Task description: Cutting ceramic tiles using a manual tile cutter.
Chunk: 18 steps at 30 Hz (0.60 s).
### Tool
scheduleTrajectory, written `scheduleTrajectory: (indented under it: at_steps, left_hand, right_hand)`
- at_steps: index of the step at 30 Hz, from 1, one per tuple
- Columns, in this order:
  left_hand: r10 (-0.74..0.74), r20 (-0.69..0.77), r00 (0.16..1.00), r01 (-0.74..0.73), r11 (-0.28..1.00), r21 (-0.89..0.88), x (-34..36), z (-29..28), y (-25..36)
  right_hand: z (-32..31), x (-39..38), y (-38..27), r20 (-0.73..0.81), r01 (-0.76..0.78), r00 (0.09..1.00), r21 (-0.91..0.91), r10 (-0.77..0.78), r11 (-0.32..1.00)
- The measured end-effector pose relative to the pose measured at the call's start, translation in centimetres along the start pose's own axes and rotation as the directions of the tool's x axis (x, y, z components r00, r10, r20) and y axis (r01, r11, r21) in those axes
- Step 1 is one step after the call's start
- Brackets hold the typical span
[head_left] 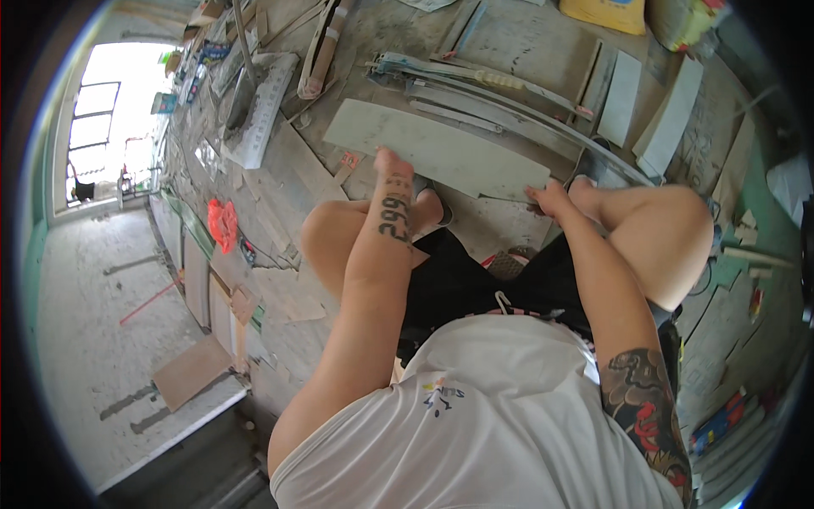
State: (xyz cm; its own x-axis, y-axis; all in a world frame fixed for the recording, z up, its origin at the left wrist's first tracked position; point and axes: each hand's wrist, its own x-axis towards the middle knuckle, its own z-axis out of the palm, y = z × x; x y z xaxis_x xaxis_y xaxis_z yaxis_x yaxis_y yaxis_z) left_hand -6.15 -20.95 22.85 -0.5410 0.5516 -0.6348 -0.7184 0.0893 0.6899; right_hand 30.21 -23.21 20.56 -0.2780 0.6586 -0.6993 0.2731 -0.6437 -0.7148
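Observation:
A long, pale grey-green tile strip (441, 151) lies crosswise in front of my knees, just above the cluttered floor. My left hand (393, 163) is closed at its near edge, left of the middle, with most of the fingers hidden. At the near right corner my right hand (549, 200) grips the same strip, fingers curled at the edge. Just beyond it is a manual tile cutter (509, 106) with long metal rails, set at a slant. Part of the cutter's right end is close to my right knee.
Two pale tile strips (623, 97) lie at the right of the cutter. A yellow bag (606, 13) stands at the far side. Cardboard pieces, a red plastic bag (222, 226) and a boxy white-grey panel (263, 110) are on the left. A drop edge (174, 437) runs at lower left.

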Motion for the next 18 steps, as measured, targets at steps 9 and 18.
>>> scheduleTrajectory:
  at_steps: [9,18]
  left_hand:
    - [-0.258,-0.515,0.818,0.381,0.913,0.147,-0.1,5.4,-7.6]
    - [-0.321,-0.510,0.798,0.345,0.937,-0.051,7.5,5.5,-13.5]
  right_hand:
    - [-3.8,1.5,4.0,-0.199,-0.216,0.961,-0.119,0.190,0.969]
    - [-4.3,5.7,6.6,-0.226,-0.285,0.936,-0.033,0.270,0.958]
